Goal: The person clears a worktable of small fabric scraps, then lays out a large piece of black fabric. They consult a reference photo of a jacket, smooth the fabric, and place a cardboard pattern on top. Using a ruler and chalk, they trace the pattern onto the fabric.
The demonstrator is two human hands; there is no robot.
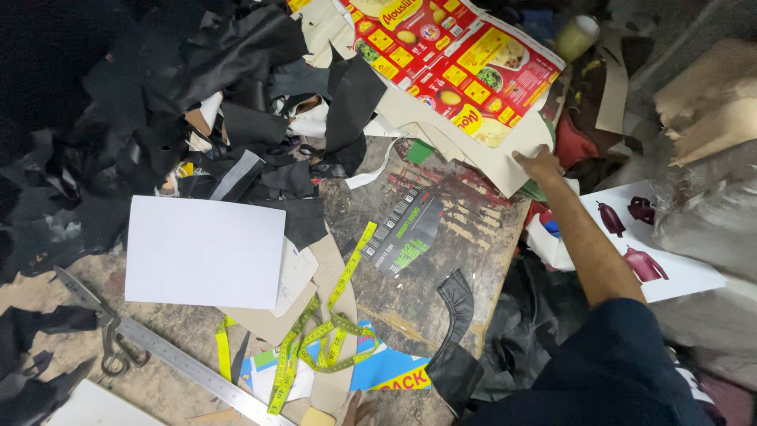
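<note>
My right hand (539, 164) is stretched out to the far right of the bench. Its fingers are closed on the edge of a beige card sheet (481, 154), which lies under a flattened red and yellow printed carton (449, 55). Only the fingertips of my left hand (359, 410) show at the bottom edge. They rest by beige card pieces (331, 386) and a tangled yellow measuring tape (335, 331). A white sheet (203, 251) lies flat at centre left.
Black leather scraps (158, 102) are heaped over the upper left. Scissors (102, 315) and a long metal ruler (193, 369) lie at lower left. A curved black leather strip (456, 323) hangs at the bench edge. A sheet picturing maroon bags (639, 237) sits at the right.
</note>
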